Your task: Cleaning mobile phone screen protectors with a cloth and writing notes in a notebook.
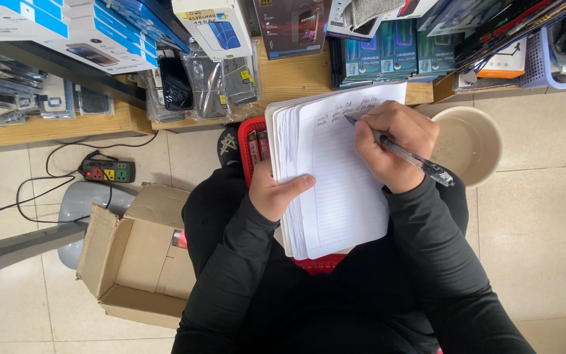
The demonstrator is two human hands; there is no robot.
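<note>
The person's black sleeves (244,275) fill the near foreground, and from them the scene runs left to right. Far left, a power strip (107,172) lies on the tiled floor (545,216) with its cables trailing toward a grey stand base (90,200); a shifted foot could snag those cords. Just beside the person's knee stands an open cardboard box (135,259), flaps up, close enough to be knocked if the legs move. The left hand (278,190) clamps the left edge of the open notebook (339,177), thumb laid over the page and fingers curled beneath; the book rests on a red basket (251,147) on the lap, with no firm surface under it, so I judge that a slackened hold could let the thick fan of loose-lying pages tip or flip. The right hand (394,141) is closed around a clear pen (404,156), pinching it near the tip, which touches the upper lines of the ruled page; pressure on the unsupported paper could smear or skew the writing. Near the right elbow sits a beige bowl (470,145) on the floor, which a swing of that arm might strike. Packaged phone cases (211,82) crowd the wooden shelf (283,78) ahead.
</note>
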